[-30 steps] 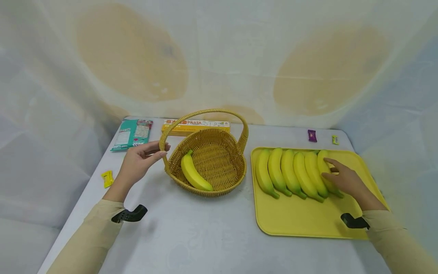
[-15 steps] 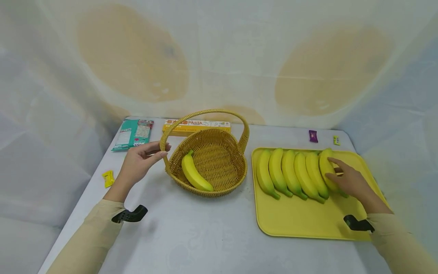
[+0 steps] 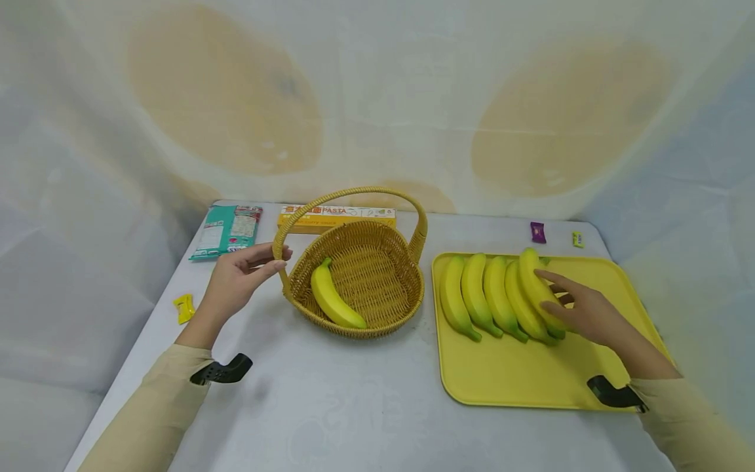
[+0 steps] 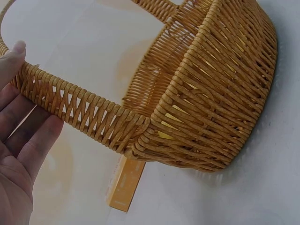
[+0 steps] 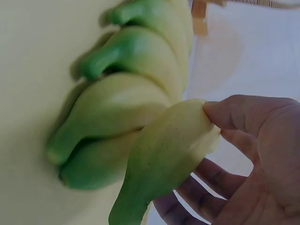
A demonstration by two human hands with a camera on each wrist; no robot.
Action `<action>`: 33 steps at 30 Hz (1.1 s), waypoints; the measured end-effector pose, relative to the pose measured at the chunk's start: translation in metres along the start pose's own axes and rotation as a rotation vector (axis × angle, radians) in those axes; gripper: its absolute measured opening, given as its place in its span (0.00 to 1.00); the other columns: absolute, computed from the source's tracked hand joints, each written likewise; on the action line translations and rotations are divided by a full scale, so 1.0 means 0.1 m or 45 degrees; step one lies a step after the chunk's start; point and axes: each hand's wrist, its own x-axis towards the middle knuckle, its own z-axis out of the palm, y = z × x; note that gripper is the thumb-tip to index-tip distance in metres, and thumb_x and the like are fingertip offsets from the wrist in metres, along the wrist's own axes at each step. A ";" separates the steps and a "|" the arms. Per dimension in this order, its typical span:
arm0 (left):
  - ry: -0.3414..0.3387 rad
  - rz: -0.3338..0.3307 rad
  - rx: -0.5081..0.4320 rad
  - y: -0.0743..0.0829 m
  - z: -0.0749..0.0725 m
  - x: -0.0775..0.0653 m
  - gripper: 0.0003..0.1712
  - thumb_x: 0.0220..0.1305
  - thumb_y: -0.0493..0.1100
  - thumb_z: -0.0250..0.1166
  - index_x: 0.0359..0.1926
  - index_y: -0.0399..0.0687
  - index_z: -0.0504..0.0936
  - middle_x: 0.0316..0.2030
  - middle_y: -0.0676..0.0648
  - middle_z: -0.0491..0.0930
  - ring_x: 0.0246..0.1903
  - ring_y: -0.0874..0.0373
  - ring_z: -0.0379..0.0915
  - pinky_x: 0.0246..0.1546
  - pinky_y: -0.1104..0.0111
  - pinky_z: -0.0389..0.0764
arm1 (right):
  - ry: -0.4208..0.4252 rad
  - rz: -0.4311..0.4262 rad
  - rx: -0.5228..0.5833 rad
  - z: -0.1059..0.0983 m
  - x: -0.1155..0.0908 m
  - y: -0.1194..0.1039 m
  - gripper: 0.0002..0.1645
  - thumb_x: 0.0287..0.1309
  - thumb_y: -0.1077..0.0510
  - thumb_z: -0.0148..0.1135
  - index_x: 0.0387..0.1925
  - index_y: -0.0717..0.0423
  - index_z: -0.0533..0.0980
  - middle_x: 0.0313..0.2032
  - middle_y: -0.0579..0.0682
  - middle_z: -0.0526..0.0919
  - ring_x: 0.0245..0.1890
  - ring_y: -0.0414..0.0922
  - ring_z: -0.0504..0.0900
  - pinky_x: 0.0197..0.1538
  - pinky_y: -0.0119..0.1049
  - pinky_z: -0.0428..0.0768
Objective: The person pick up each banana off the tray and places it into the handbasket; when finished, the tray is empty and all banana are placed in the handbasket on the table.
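My left hand (image 3: 236, 278) pinches the side of the arched handle (image 4: 79, 105) of a woven basket (image 3: 368, 275), thumb on one face and fingers on the other. Inside the basket a single banana (image 3: 333, 298) lies along the left wall. Over the yellow tray (image 3: 507, 373), my right hand (image 3: 590, 311) grips a banana (image 5: 168, 145) between thumb and fingers. That banana is raised a little and overlaps the right end of a row of several bananas (image 3: 478, 295). In the right wrist view its green stem end points down.
Behind the basket lies a pasta box (image 3: 336, 221). A teal packet (image 3: 227, 233) is at the back left, with a yellow wrapped candy (image 3: 185, 308) nearer the front. Beyond the tray are a purple candy (image 3: 537, 232) and a small yellow-green candy (image 3: 577, 239).
The right hand has taken hold of the rightmost banana, lifted it slightly and moved it left over its neighbour. The left hand and basket have stayed in place.
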 end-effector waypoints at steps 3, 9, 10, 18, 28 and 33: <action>0.001 0.000 0.004 0.00 0.00 0.00 0.18 0.70 0.46 0.67 0.57 0.43 0.85 0.51 0.44 0.86 0.52 0.65 0.81 0.53 0.76 0.80 | 0.005 -0.053 0.000 0.03 0.00 -0.13 0.37 0.74 0.51 0.59 0.77 0.57 0.60 0.61 0.74 0.74 0.53 0.67 0.80 0.46 0.57 0.84; 0.001 0.001 -0.004 -0.01 0.00 0.01 0.18 0.70 0.45 0.68 0.57 0.42 0.85 0.51 0.43 0.86 0.52 0.65 0.81 0.53 0.76 0.80 | -0.039 -0.155 0.029 0.07 0.00 -0.38 0.36 0.73 0.51 0.61 0.76 0.54 0.63 0.63 0.64 0.75 0.53 0.58 0.81 0.49 0.51 0.83; 0.001 0.002 -0.005 -0.02 0.00 0.01 0.18 0.70 0.45 0.68 0.57 0.41 0.84 0.51 0.43 0.86 0.52 0.65 0.81 0.53 0.76 0.80 | -0.044 -0.175 0.031 0.08 0.01 -0.42 0.35 0.72 0.51 0.61 0.76 0.53 0.64 0.64 0.62 0.75 0.53 0.57 0.81 0.49 0.50 0.83; 0.004 -0.019 0.009 0.00 0.00 0.00 0.19 0.70 0.47 0.68 0.57 0.42 0.84 0.51 0.44 0.86 0.52 0.65 0.81 0.53 0.76 0.80 | -0.112 -0.358 0.039 0.15 0.09 -0.74 0.33 0.71 0.50 0.64 0.74 0.41 0.67 0.64 0.48 0.77 0.54 0.47 0.80 0.51 0.47 0.83; 0.002 -0.015 0.024 0.02 0.00 0.00 0.19 0.70 0.47 0.68 0.57 0.44 0.85 0.51 0.44 0.86 0.52 0.66 0.81 0.53 0.77 0.80 | -0.324 -0.461 0.083 0.18 0.33 -1.20 0.34 0.71 0.45 0.62 0.75 0.34 0.65 0.62 0.41 0.77 0.46 0.42 0.80 0.42 0.36 0.81; 0.003 -0.017 0.023 0.02 0.00 0.00 0.19 0.70 0.47 0.68 0.57 0.44 0.85 0.51 0.45 0.86 0.52 0.66 0.81 0.53 0.77 0.80 | -0.394 -0.516 0.097 0.23 0.58 -1.46 0.35 0.70 0.50 0.63 0.75 0.38 0.66 0.65 0.46 0.76 0.48 0.42 0.81 0.47 0.38 0.83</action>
